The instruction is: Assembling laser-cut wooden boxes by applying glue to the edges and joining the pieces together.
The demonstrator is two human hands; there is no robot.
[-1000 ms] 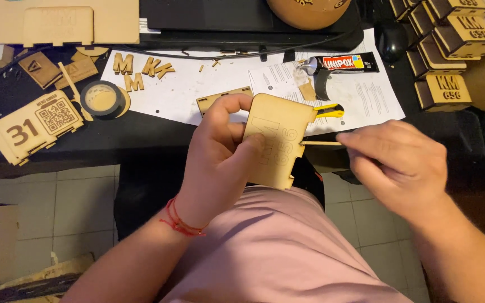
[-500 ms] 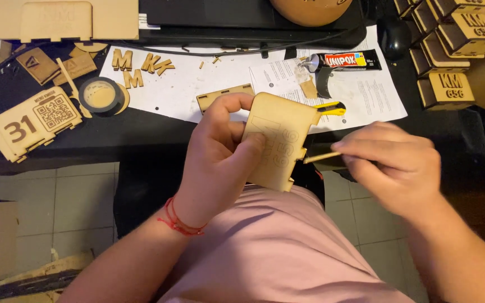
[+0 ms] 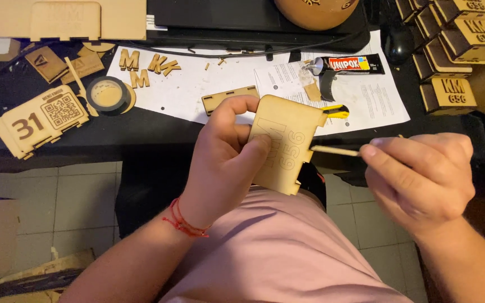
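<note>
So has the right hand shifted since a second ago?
Yes. The right hand, pinching a thin stick, has drifted slightly right, away from the glue tube on the desk, exposing more stick beside the wooden panel.

the left hand (image 3: 225,163) hides the wooden panel's (image 3: 285,147) left edge.

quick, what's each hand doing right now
Left hand: closed on the flat wooden panel.
Right hand: pinching a thin wooden stick, its tip at the panel's edge.
</note>
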